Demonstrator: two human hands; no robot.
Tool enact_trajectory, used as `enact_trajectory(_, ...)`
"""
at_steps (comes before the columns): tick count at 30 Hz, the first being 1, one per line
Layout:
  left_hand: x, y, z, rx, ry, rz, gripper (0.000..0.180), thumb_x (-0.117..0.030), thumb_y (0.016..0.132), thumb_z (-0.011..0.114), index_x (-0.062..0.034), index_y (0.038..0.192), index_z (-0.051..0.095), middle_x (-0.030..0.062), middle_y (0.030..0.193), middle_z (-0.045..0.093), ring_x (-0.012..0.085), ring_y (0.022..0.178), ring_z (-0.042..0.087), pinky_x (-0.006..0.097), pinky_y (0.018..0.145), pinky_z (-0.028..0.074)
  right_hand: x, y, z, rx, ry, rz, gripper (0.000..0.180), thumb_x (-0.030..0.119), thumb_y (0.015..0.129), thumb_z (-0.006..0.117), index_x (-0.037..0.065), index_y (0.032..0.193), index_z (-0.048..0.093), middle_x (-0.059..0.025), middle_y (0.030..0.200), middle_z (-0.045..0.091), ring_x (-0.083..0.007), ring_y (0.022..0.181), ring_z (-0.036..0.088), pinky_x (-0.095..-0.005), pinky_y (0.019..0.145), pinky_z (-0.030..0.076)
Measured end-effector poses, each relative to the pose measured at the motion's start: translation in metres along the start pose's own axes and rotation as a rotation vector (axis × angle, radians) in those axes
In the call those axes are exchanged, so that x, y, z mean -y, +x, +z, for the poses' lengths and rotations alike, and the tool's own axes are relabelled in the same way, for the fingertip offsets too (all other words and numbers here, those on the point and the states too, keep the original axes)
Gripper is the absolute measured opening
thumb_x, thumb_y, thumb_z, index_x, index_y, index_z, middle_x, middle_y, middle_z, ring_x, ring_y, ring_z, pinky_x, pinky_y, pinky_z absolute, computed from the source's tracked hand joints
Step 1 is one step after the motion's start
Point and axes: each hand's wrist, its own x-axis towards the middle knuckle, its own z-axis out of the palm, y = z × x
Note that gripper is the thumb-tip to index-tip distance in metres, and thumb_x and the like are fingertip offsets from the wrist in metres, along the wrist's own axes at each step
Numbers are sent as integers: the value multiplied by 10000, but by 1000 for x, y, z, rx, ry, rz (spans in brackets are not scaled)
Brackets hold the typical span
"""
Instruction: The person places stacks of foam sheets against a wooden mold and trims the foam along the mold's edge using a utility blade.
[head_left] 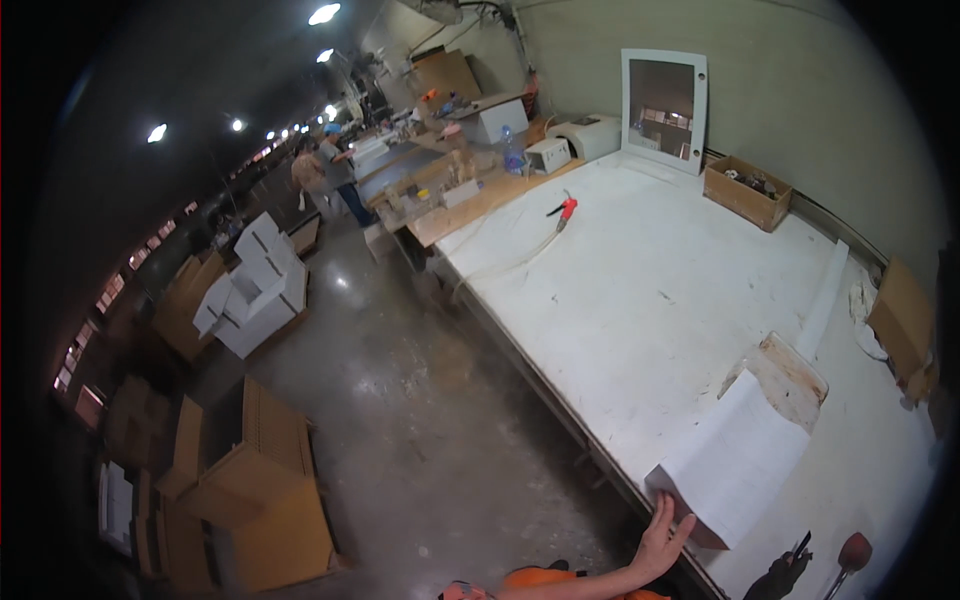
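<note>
My left hand (662, 540) reaches up from the lower edge with its fingers spread, an orange sleeve behind it. Its fingertips touch the near corner of a white sheet (735, 465) that lies at the near edge of the big white table (640, 290). The far end of the sheet shows a worn brown patch (792, 378). The hand holds nothing. My right hand is out of the picture. A dark tool-like shape (785, 575) and a round brown-headed tool (853, 552) sit at the lower right; what they are is unclear.
A red-handled tool on a pale hose (567, 210) lies at the table's far side. A cardboard box (745, 192) and a white-framed panel (663, 108) stand by the wall. On the floor are cardboard stacks (250, 480) and white boxes (255, 285). Two people (330, 170) work far off.
</note>
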Motion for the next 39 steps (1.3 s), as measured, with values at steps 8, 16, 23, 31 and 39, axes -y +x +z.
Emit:
enact_trajectory(8, 22, 7, 37, -132, 157, 389, 888, -418, 953, 465, 141, 1419, -42, 427, 1454, -75, 595, 1352, -23, 611, 1112, 46, 2, 10, -5, -21, -491, 165, 440, 142, 958, 505, 8, 1373, 451, -67, 1106, 595, -109, 892, 535, -243, 771, 418)
enact_trajectory(16, 34, 10, 61, -340, 151, 448, 816, -469, 952, 264, 93, 1449, -58, 406, 1473, -47, 561, 1375, 4, 596, 1114, 23, 107, 8, 31, 227, -1209, 43, 501, 214, 979, 363, 226, 1479, 325, -175, 1267, 541, -255, 1082, 573, -313, 786, 535)
enact_trajectory(23, 35, 11, 58, -320, 171, 478, 822, -470, 955, 292, 95, 1451, -40, 406, 1474, -50, 562, 1376, 6, 581, 1121, 44, 52, 6, 15, 104, -643, -37, 431, 140, 961, 443, 23, 1375, 449, -124, 1255, 533, -165, 973, 552, -273, 790, 466)
enact_trajectory(31, 39, 12, 61, -303, 176, 498, 836, -482, 949, 303, 82, 1455, -50, 407, 1471, -60, 576, 1366, 9, 608, 1110, 50, 13, 12, -2, 11, -503, 151, 435, 210, 976, 489, 0, 1356, 462, -69, 1102, 610, -126, 932, 528, -260, 794, 419)
enact_trajectory(39, 43, 8, 61, -302, 202, 492, 838, -490, 946, 308, 73, 1461, -38, 418, 1464, -25, 586, 1360, 25, 630, 1100, 80, 26, 8, 17, -63, -283, 140, 423, 201, 947, 530, 36, 1335, 496, 14, 874, 553, -31, 626, 373, -176, 556, 297)
